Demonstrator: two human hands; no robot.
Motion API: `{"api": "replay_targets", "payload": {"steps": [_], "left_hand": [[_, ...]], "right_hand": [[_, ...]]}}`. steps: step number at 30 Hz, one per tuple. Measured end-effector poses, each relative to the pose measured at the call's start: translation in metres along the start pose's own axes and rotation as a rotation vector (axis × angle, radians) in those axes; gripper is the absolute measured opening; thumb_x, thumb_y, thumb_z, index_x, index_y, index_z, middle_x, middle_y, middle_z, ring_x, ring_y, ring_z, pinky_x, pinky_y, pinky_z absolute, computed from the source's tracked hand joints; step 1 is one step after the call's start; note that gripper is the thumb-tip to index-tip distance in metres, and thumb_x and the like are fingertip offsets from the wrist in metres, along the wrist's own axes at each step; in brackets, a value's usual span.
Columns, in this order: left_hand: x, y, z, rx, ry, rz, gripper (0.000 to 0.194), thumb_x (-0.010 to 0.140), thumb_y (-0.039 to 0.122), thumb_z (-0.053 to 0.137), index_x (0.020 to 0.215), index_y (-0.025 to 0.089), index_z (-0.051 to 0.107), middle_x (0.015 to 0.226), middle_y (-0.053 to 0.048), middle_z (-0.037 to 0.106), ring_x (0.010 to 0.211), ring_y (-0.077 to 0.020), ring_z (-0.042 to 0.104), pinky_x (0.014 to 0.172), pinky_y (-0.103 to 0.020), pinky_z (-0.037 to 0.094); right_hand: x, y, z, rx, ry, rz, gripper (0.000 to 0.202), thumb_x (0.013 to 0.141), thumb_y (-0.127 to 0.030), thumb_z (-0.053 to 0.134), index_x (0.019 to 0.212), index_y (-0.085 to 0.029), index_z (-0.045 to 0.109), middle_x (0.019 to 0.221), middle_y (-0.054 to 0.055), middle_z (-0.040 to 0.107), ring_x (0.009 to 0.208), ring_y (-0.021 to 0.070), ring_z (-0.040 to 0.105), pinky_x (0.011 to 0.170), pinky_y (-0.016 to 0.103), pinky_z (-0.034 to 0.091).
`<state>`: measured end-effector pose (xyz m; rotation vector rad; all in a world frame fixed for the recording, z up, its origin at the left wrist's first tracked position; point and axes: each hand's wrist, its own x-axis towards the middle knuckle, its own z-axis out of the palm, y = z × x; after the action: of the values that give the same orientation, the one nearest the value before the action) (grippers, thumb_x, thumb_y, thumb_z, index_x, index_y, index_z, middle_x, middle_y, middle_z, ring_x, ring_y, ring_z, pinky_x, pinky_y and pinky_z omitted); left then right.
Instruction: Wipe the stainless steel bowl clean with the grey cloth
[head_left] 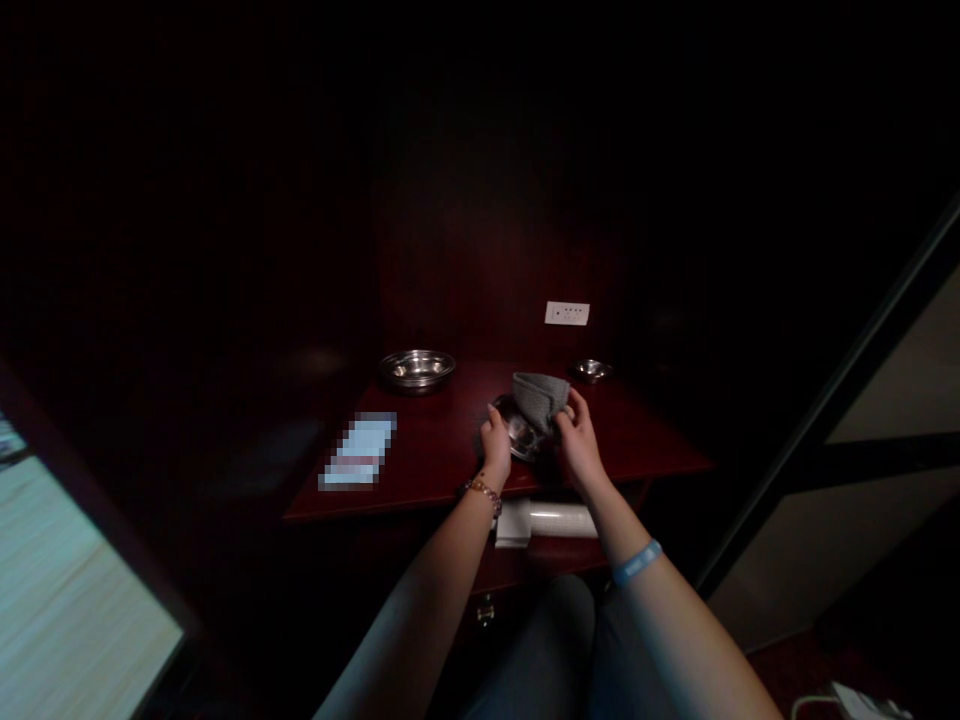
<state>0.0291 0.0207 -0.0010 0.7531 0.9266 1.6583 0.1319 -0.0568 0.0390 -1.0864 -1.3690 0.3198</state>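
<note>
My left hand [496, 442] grips the rim of a shiny metal bowl [520, 436], which is tilted above the dark red desk. A folded grey cloth [538, 397] is pinched in my right hand [577, 432], over the bowl's upper right side. The cloth and my right fingers hide part of the bowl. At the back left of the desk sit wider metal bowls [417, 370], seemingly stacked. A small metal bowl [592, 371] stands at the back right.
On the desk [442, 440], a blurred-out pale sheet [360, 450] lies to the left. Below, a shelf holds a white roll [562, 519] and a white box [513, 523]. A white power socket [567, 313] is on the back panel.
</note>
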Motion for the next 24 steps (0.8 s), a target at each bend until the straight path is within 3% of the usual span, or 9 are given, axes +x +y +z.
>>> {"api": "replay_targets", "payload": {"steps": [2,4,6,8,11,16,19,24], "left_hand": [[0.001,-0.001,-0.001,-0.009,-0.022,0.009,0.057,0.078,0.071,0.049,0.054,0.019,0.045,0.047,0.002,0.047,0.041,-0.0086,0.043,0.043,-0.021,0.031],[0.001,-0.002,-0.002,-0.023,-0.035,0.014,0.058,0.077,0.072,0.049,0.054,0.019,0.045,0.046,0.002,0.047,0.04,-0.0084,0.042,0.041,-0.021,0.031],[0.002,-0.003,-0.002,-0.035,-0.045,0.014,0.058,0.077,0.072,0.05,0.056,0.018,0.048,0.047,0.001,0.049,0.04,-0.0088,0.044,0.041,-0.021,0.032],[0.001,-0.003,-0.001,-0.054,-0.053,0.013,0.058,0.077,0.071,0.05,0.059,0.016,0.052,0.049,-0.001,0.053,0.041,-0.0096,0.048,0.042,-0.021,0.034],[0.0,-0.001,0.0,-0.078,-0.062,0.016,0.057,0.078,0.069,0.051,0.063,0.014,0.057,0.054,-0.003,0.058,0.045,-0.0106,0.052,0.045,-0.022,0.037],[-0.003,0.003,0.0,-0.077,-0.066,0.022,0.054,0.081,0.065,0.05,0.066,0.014,0.059,0.062,-0.006,0.064,0.052,-0.0125,0.057,0.05,-0.023,0.041],[-0.005,0.006,0.0,-0.068,-0.061,0.029,0.052,0.083,0.062,0.049,0.065,0.014,0.059,0.061,-0.006,0.063,0.053,-0.0123,0.056,0.052,-0.023,0.041],[-0.005,0.004,-0.003,-0.059,-0.06,0.064,0.051,0.082,0.062,0.051,0.058,0.017,0.052,0.05,0.001,0.05,0.05,-0.0106,0.048,0.05,-0.022,0.037]], "right_hand": [[0.001,0.002,0.009,-0.089,-0.009,-0.021,0.067,0.088,-0.026,0.035,0.149,-0.014,0.012,0.122,0.014,0.061,0.1,0.0186,0.064,0.085,0.032,0.051],[-0.001,0.003,0.013,-0.249,0.061,-0.096,0.071,0.085,-0.024,0.039,0.149,-0.012,0.011,0.136,0.018,0.049,0.118,0.0226,0.054,0.097,0.038,0.046],[-0.004,0.001,0.011,-0.441,0.148,-0.191,0.069,0.084,-0.023,0.043,0.148,-0.013,0.02,0.15,0.019,0.031,0.135,0.0265,0.036,0.108,0.045,0.035],[-0.007,-0.001,0.006,-0.588,0.131,-0.278,0.062,0.083,-0.02,0.044,0.144,-0.017,0.033,0.156,0.014,0.021,0.142,0.0273,0.025,0.113,0.048,0.026],[-0.008,-0.004,0.0,-0.696,-0.072,-0.399,0.055,0.083,-0.015,0.041,0.137,-0.023,0.046,0.155,0.006,0.029,0.143,0.0239,0.024,0.116,0.046,0.021],[-0.002,0.001,0.001,-0.711,-0.312,-0.428,0.059,0.086,-0.013,0.034,0.145,-0.017,0.037,0.15,0.007,0.041,0.139,0.0177,0.033,0.119,0.042,0.016],[0.002,0.001,0.006,-0.714,-0.334,-0.391,0.054,0.09,-0.017,0.032,0.144,-0.019,0.038,0.148,0.006,0.044,0.137,0.0172,0.038,0.119,0.043,0.015],[0.0,-0.008,0.016,-0.75,-0.277,-0.402,0.053,0.092,-0.033,0.044,0.142,-0.016,0.042,0.145,0.012,0.046,0.13,0.0257,0.043,0.111,0.043,0.03]]}}
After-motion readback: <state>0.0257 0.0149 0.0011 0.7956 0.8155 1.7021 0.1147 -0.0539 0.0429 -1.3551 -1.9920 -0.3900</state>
